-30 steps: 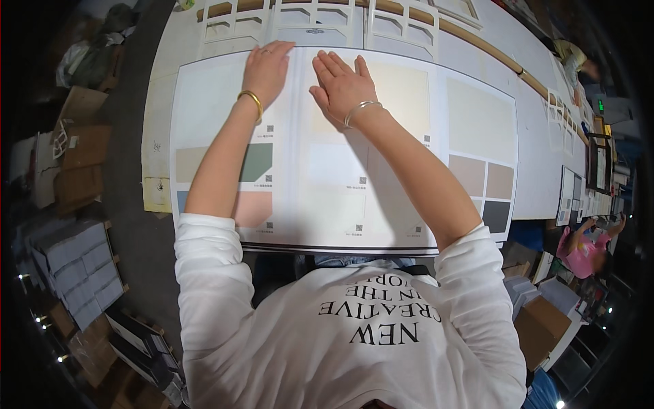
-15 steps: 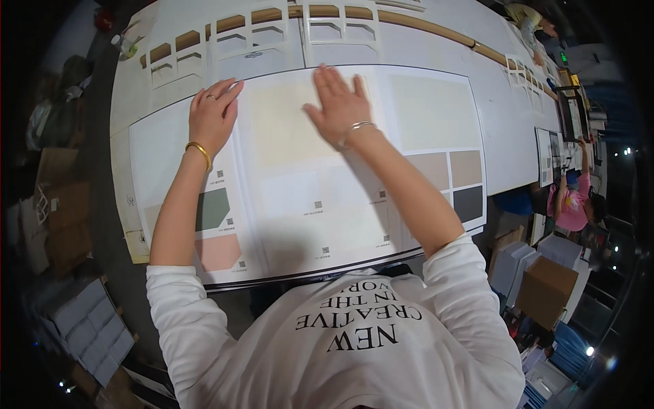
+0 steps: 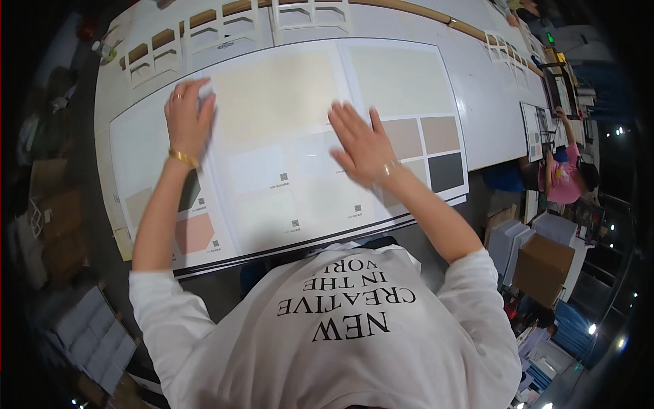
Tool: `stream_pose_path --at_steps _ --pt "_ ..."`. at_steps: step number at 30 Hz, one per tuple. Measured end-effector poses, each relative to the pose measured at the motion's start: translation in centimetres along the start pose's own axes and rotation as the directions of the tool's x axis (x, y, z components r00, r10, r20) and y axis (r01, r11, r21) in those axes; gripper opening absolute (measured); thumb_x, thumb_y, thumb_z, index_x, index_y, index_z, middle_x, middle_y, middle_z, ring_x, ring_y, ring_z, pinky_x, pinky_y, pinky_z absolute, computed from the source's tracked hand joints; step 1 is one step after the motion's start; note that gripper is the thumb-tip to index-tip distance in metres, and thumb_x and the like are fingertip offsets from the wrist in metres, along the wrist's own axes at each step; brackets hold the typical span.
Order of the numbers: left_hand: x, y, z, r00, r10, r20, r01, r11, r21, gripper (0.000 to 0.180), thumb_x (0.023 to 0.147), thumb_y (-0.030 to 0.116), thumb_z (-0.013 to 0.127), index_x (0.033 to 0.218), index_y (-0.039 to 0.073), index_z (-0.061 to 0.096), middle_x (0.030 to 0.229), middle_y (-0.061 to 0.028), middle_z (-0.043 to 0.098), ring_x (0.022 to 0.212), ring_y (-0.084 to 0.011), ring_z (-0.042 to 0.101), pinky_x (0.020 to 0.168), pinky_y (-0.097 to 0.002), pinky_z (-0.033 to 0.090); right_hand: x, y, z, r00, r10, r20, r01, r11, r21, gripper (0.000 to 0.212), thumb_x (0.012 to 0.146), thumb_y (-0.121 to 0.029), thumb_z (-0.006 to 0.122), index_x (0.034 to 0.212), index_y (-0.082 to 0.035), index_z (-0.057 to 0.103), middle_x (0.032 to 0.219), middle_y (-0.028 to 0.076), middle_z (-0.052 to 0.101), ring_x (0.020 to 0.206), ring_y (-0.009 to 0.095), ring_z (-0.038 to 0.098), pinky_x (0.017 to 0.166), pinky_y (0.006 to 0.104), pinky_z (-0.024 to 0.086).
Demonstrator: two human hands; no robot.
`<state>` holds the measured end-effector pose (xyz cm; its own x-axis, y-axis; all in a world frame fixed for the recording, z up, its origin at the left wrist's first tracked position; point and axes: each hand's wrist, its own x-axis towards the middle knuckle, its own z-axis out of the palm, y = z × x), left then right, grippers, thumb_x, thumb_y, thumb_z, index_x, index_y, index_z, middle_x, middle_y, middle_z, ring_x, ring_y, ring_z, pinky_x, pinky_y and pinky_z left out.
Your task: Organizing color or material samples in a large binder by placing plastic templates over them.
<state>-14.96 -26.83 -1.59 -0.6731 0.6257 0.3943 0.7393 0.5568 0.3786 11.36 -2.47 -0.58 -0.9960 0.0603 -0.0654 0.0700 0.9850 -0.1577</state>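
Note:
A large three-panel colour sample board (image 3: 272,102) lies unfolded before me, with cream, grey, beige and pink swatches and small printed codes. My left hand (image 3: 187,119), with a gold bangle at the wrist, rests by the left fold. Its fingers bend over the board and the thumb stands apart; nothing shows in it. Flat over the board's middle, near the right fold, is my right hand (image 3: 364,144). Its fingers are stretched out, the thumb is spread, and it holds nothing. Whether the palm presses the surface is hard to tell.
White slotted frames (image 3: 313,17) and a long brown tube (image 3: 402,10) lie along the far side of the white table (image 3: 494,102). At right, a person in pink (image 3: 564,178) handles another board (image 3: 535,129). Cardboard boxes (image 3: 543,269) and stacked sheets (image 3: 92,337) stand on the floor.
My right hand has swept over the board from its upper middle towards me and to the right. My left hand stays near the left fold. The whole view has shifted somewhat.

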Motion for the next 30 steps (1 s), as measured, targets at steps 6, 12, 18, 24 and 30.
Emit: stream_pose_path --at_steps 6,12,18,24,30 --pt "-6.9 17.8 -15.8 0.998 -0.066 0.014 0.054 0.649 -0.759 0.005 0.089 0.003 0.058 0.086 0.004 0.055 0.082 -0.0016 0.055 0.066 -0.0131 0.048 0.066 -0.0277 0.039 -10.6 0.5 -2.1 0.972 -0.175 0.159 0.172 0.985 0.032 0.070 0.089 -0.034 0.056 0.150 -0.013 0.029 0.154 0.005 0.033 0.143 0.021 0.029 0.116 0.0562 0.012" --pt "-6.1 24.4 -22.0 0.878 0.176 0.446 0.467 -0.521 -0.714 0.020 0.094 0.014 0.062 0.105 0.008 0.046 0.084 0.0081 0.064 0.067 -0.0059 0.048 0.075 -0.0078 0.032 -6.1 5.5 -2.5 0.960 0.153 -0.233 -0.176 0.981 -0.082 0.061 0.095 -0.036 0.050 0.149 -0.015 0.031 0.153 0.009 0.033 0.143 0.027 0.027 0.114 0.0590 0.015" --pt "-6.2 24.2 -22.6 0.798 0.353 0.488 0.599 -0.558 -0.575 0.020 0.092 0.015 0.063 0.100 0.007 0.047 0.079 0.0070 0.059 0.064 -0.0053 0.047 0.066 -0.0088 0.032 -5.8 3.6 -1.2 0.968 0.065 -0.242 -0.073 0.997 -0.026 0.058 0.094 -0.037 0.052 0.145 -0.015 0.037 0.150 0.009 0.038 0.141 0.029 0.032 0.113 0.0613 0.013" --pt "-6.6 23.5 -23.4 0.686 0.537 0.491 0.728 -0.510 -0.459 0.021 0.090 0.016 0.066 0.092 0.006 0.047 0.073 0.0057 0.054 0.059 -0.0047 0.046 0.056 -0.0099 0.031 -7.2 2.9 -0.6 0.968 0.144 -0.206 -0.136 0.989 0.053 0.056 0.094 -0.032 0.052 0.145 -0.014 0.038 0.150 0.010 0.038 0.142 0.030 0.030 0.111 0.0635 0.013" --pt "-6.3 23.1 -24.7 0.568 0.620 0.541 0.823 -0.413 -0.391 0.024 0.088 0.019 0.068 0.088 0.006 0.047 0.070 0.0045 0.050 0.056 -0.0054 0.044 0.051 -0.0122 0.031 -7.3 3.1 -0.9 0.959 0.164 -0.229 -0.146 0.985 0.094 0.056 0.092 -0.032 0.054 0.143 -0.013 0.041 0.148 0.011 0.040 0.141 0.030 0.031 0.111 0.0642 0.011"
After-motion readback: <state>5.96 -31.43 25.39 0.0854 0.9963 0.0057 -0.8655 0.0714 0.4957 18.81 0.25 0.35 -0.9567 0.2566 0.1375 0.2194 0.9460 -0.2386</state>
